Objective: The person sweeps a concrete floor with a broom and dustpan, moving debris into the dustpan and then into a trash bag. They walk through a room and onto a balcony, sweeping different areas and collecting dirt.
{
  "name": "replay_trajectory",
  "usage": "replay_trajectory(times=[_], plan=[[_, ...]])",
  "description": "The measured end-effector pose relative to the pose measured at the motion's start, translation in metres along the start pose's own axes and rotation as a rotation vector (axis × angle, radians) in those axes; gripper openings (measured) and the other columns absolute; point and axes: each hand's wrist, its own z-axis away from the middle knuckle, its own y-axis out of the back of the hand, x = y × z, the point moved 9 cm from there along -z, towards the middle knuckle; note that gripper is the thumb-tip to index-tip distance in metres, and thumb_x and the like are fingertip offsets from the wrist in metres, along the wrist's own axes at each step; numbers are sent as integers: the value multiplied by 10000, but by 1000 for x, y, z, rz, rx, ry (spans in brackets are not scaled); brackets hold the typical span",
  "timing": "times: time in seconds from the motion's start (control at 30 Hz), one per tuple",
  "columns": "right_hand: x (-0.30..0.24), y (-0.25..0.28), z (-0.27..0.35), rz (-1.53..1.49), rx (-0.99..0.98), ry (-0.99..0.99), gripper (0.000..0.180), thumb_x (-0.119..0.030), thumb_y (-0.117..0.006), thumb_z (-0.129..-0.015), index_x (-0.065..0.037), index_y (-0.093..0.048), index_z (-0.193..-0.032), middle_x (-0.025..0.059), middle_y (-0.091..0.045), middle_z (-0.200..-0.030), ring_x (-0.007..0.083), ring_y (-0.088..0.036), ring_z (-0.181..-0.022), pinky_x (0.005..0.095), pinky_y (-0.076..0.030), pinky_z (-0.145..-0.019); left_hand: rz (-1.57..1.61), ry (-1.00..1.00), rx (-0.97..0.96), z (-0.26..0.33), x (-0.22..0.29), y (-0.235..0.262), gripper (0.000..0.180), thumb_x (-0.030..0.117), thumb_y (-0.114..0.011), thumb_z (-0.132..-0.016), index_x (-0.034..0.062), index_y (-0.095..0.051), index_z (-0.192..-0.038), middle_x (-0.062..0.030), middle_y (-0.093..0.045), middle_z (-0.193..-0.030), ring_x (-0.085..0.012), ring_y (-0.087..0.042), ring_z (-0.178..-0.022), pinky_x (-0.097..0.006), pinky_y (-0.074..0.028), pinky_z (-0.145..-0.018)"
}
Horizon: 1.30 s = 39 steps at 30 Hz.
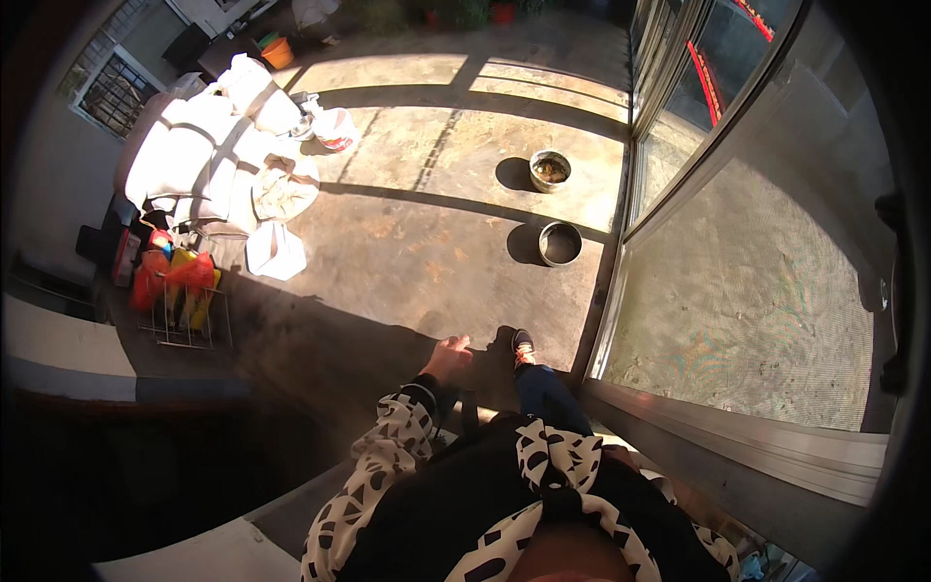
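Mid-step on a sunlit patio, the left hand swings with loosely curled, empty fingers (right hand unseen), two metal bowls well beyond them.

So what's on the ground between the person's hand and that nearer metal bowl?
Nothing, only bare concrete floor, part shadow, part sun. The head view shows the left hand hanging empty, and the nearer metal bowl sits by the sliding door frame.
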Motion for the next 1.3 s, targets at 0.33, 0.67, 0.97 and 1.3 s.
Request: replay_trajectory(times=[0.33,0.67,0.97,1.3], plan=[[-133,39,-226,-763,-185,-492,308,-39,-522,-795,-10,-523,-1101,110,-596,-698,210,-598,-548,327,-470,-451,38,188,298,-5,-3,160,337,371,-546,-872,42,-581,-936,-89,-619,-706,-175,-594,-589,-305,-476,-514],[-360,128,-442,-532,-89,-270,399,-45,-553,-785,12,-485,-1174,125,-622,-745,209,-628,-576,317,-516,-461,-513,-19,176,-62,45,225,391,378,-493,-882,-7,-562,-870,-96,-574,-630,-219,-570,-564,-363,-452,-511],[-354,153,-429,-1204,117,-450,353,-67,-524,-786,22,-461,-1122,128,-601,-803,257,-621,-719,367,-525,-633,-402,115,176,-361,351,296,372,413,-506,-873,52,-580,-825,-64,-598,-628,-146,-575,-537,-301,-429,-465],[-326,155,-575,-1778,311,-665,124,-90,-491,-832,10,-565,-827,167,-611,-735,270,-621,-691,384,-517,-613,-513,79,-60,-574,569,194,341,377,-513,-878,47,-576,-937,-68,-632,-730,-159,-606,-636,-284,-469,-567]])
